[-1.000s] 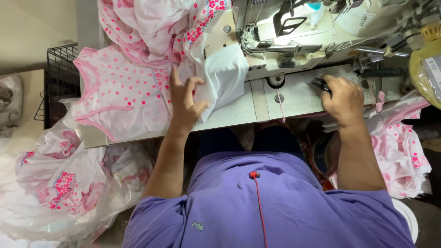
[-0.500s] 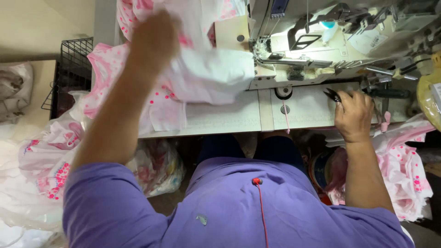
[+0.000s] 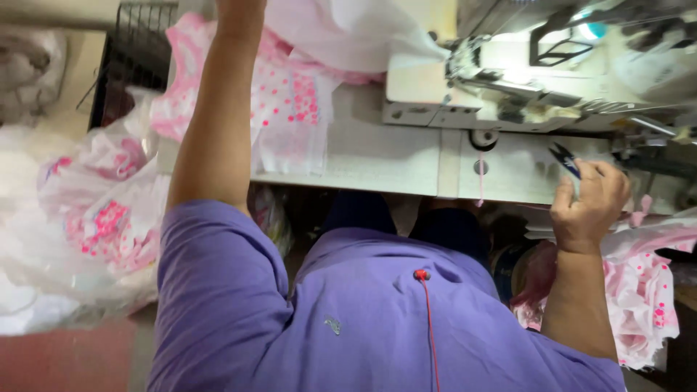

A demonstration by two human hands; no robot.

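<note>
Meanwhile the left arm [image 3: 218, 109] had swung the white cloth [image 3: 348, 33] upward, its grip unseen, while the right hand [image 3: 588, 207] stayed clamped on the snips [image 3: 566, 160].

No packages, labels, signs or screens are in view.

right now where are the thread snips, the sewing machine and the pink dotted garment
thread snips [image 3: 565, 160], head view, on the dark blades sticking out above the right hand
sewing machine [image 3: 508, 80], head view, on its pale body above the table
pink dotted garment [image 3: 290, 94], head view, on the spotted front panel lying on the table
</note>
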